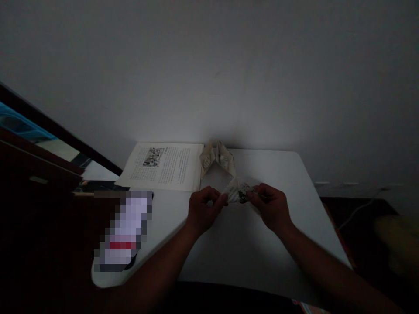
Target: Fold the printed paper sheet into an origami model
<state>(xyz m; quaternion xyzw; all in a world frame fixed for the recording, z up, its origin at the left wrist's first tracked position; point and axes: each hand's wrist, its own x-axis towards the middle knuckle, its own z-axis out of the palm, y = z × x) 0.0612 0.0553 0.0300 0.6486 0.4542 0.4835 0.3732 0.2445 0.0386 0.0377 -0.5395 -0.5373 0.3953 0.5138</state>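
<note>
A piece of folded printed paper (233,192) is stretched between my two hands, above the middle of the white table. My left hand (206,207) pinches its left end, and my right hand (270,205) pinches its right end. Just beyond it stand angular folded paper shapes (224,159), made of similar printed paper. Whether these join the piece in my hands I cannot tell. To their left lies a stack of printed pages or an open book (170,168), with text and a dark picture on top.
The white table (278,170) has rounded corners and stands against a pale wall (209,78). At its front left lies a phone (126,231) with a blurred-out, lit screen. A dark slanted frame (65,133) borders the left side. A cable (355,211) runs at the right.
</note>
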